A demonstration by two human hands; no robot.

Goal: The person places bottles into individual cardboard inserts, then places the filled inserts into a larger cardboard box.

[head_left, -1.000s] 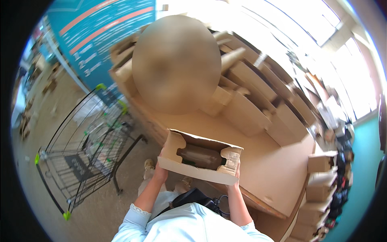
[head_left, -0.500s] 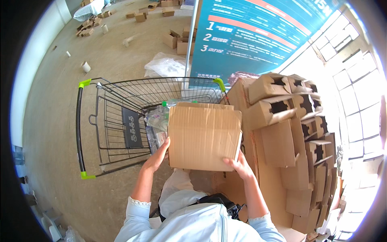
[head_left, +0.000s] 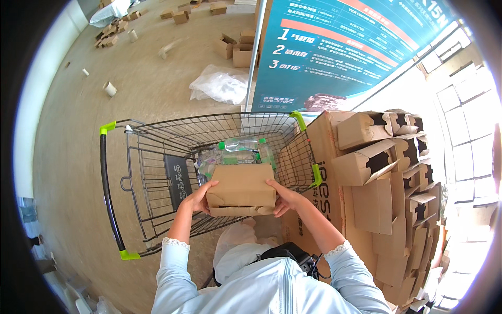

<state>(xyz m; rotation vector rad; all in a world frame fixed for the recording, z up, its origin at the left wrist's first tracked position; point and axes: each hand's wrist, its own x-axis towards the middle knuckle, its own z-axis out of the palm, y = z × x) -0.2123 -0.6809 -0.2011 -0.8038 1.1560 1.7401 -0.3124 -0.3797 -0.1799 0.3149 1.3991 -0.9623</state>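
Note:
Between my two hands is a brown cardboard box (head_left: pixel 241 187), held over the near side of a black wire shopping cart (head_left: pixel 151 183) with green corner pieces. My left hand (head_left: pixel 197 199) grips the box's left side, thumb near its upper edge. On the opposite side my right hand (head_left: pixel 285 198) presses against the box, some fingers curled below the thumb. Just beyond the box, several clear plastic bottles (head_left: pixel 240 144) with green caps lie in the cart. The box hides part of them and of the cart's floor.
At the right, cardboard boxes (head_left: pixel 372 201) with open ends are stacked beside a large carton (head_left: pixel 321 152). Behind the cart stands a blue printed banner (head_left: pixel 324 57). Clear plastic sheeting (head_left: pixel 219 83) lies on the floor, with a white tube (head_left: pixel 110 89) and scattered cartons (head_left: pixel 180 17) farther off.
The box has come lower and tilted, so its near side now shows and more bottles are visible behind it. Both hands have moved with it. The cart appears shifted slightly in view.

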